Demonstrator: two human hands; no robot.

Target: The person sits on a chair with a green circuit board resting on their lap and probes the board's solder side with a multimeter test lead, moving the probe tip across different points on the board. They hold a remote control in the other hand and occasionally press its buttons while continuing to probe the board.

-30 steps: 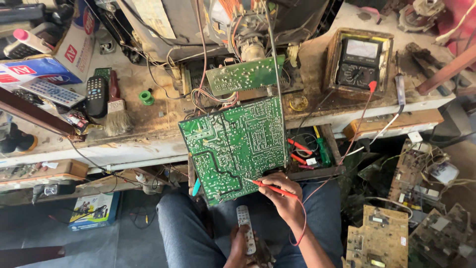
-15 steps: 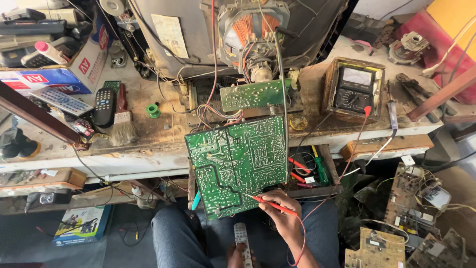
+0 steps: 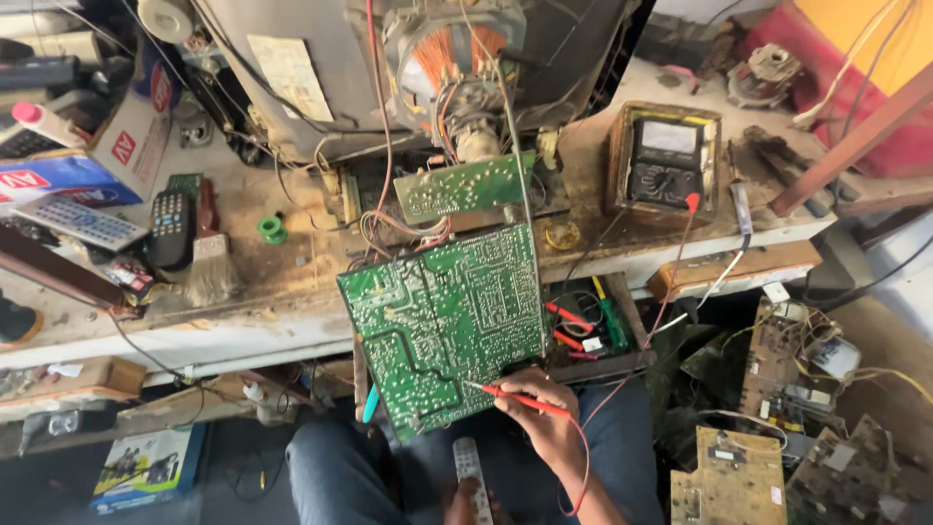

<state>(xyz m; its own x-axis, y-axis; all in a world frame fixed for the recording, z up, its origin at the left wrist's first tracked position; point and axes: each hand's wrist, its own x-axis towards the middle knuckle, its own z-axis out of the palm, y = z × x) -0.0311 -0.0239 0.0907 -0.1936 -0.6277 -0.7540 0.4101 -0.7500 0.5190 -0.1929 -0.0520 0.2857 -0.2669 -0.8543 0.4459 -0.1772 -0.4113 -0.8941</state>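
A large green circuit board [image 3: 442, 321] leans tilted off the front edge of the workbench, solder side up. My right hand [image 3: 549, 423] holds a red test probe [image 3: 510, 396] like a pen, its tip touching the board's lower right area. A red lead runs from it up to an analogue multimeter [image 3: 666, 160] on the bench. My left hand [image 3: 457, 506] is at the bottom edge, gripping a grey remote control [image 3: 468, 472] over my lap. A smaller green board [image 3: 462, 185] sits behind, wired to the tube neck of an opened television [image 3: 457, 68].
The workbench [image 3: 292, 292] carries remotes [image 3: 170, 228], a brush [image 3: 209, 262], a green tape roll [image 3: 271, 229] and boxes at left. A drawer with screwdrivers [image 3: 593, 326] is open under the bench. Scrap boards [image 3: 729, 476] pile on the floor at right.
The view has tilted upward, showing more of the television. My right hand with the probe has kept its tip on the board's lower right, shifting only slightly.
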